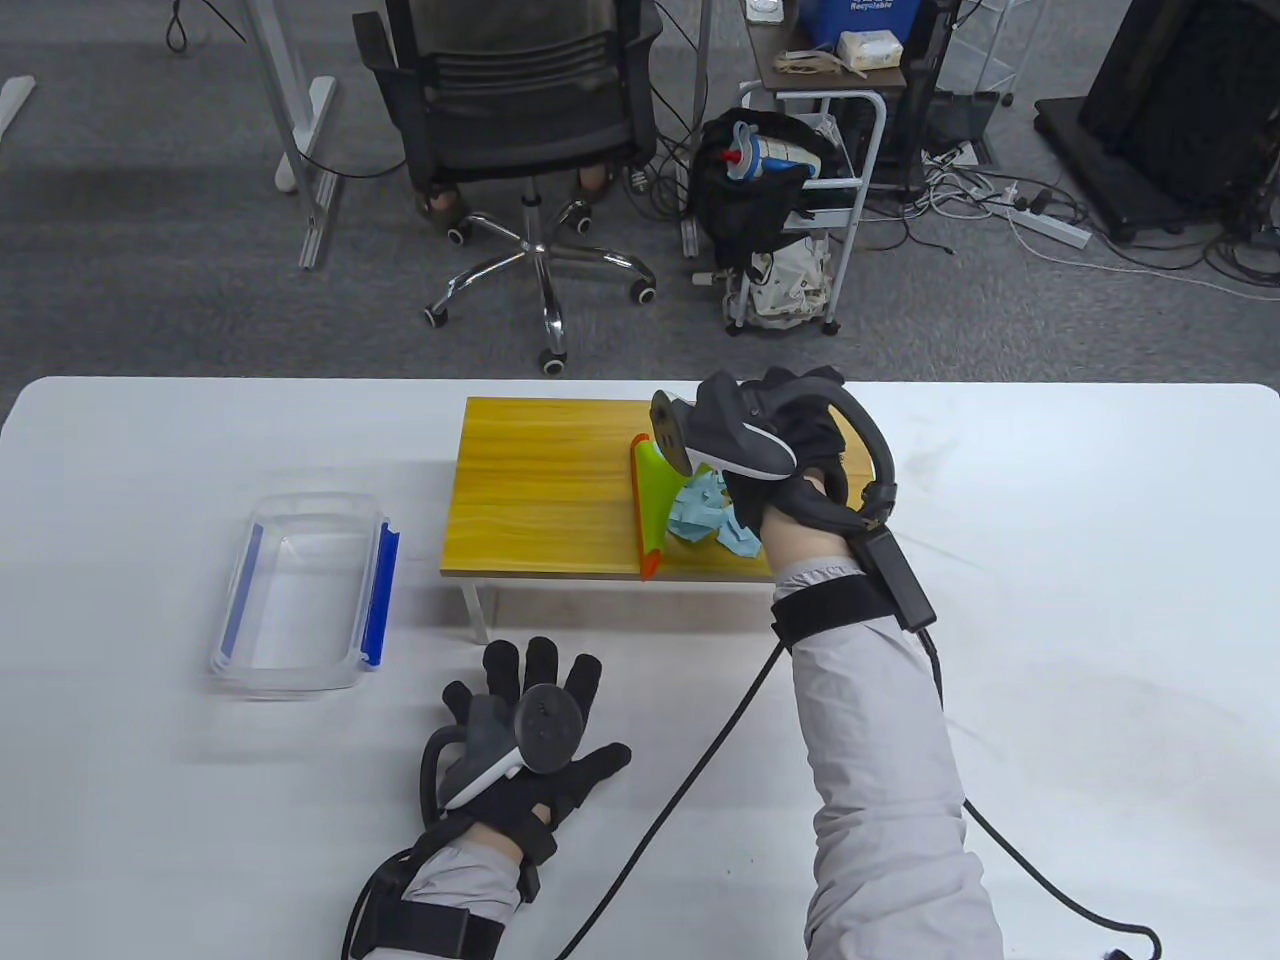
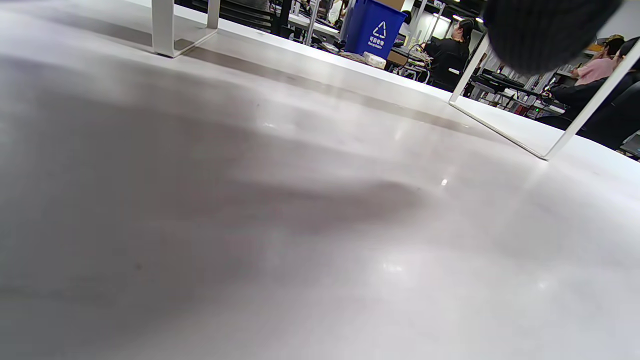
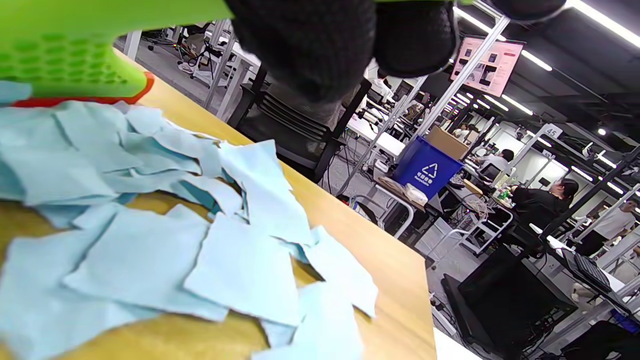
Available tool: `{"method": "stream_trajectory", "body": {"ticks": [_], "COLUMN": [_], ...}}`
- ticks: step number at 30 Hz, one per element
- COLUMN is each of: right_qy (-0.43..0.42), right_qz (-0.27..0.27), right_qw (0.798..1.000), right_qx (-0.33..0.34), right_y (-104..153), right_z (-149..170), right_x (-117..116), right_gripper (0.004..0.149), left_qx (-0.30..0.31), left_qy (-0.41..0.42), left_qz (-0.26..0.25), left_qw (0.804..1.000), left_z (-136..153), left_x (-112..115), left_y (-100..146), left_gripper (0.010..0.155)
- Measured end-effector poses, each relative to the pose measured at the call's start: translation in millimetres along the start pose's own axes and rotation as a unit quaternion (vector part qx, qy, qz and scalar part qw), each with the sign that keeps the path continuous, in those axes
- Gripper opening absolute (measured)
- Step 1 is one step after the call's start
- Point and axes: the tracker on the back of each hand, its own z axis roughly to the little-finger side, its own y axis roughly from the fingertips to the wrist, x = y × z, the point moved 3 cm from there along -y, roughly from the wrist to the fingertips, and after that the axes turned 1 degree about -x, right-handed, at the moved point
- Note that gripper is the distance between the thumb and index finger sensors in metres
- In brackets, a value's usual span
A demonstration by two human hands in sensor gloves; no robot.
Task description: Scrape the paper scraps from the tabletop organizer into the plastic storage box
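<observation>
Holding a green scraper [image 1: 652,505] on edge, the right hand [image 1: 800,450] has its grip closed around the tool's top, over the wooden organizer [image 1: 545,490]. Pale blue paper scraps [image 1: 712,515] lie heaped on the wood just beside the blade, on the hand's side of it. Well apart to the left, a clear plastic box [image 1: 305,595] with blue clips sits open on the white counter [image 1: 1100,560]. Near the organizer's front leg, the left hand [image 1: 525,745] rests flat on the counter, its grip spread and holding nothing.
</observation>
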Motion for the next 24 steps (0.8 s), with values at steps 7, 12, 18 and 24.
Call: {"method": "stream_trajectory", "body": {"ticks": [7,12,18,24], "right_qy": [-0.123,-0.214,-0.304,-0.282], "right_qz": [0.061,0.092,0.14,0.114], "right_qw": [0.99,0.97,0.915,0.891], "right_qx": [-0.03,-0.072,-0.226,-0.337], "right_y": [29,64,125,170], "right_z": [38,82,146,174], "right_x": [5,-12,-73,-140], "right_gripper": [0.052,0.056,0.06,0.063], "left_qx": [0.006,0.009,0.014,0.009], "left_qy": [0.005,0.008,0.018,0.024], "left_qz": [-0.001,-0.002,-0.018,-0.05], "left_qw": [1.0,1.0,1.0,0.998], "left_z": [-1,-1,-1,4], "left_x": [0,0,-5,-14], "left_y": [0,0,3,8], "left_gripper": [0.088,0.088,0.088,0.087]}}
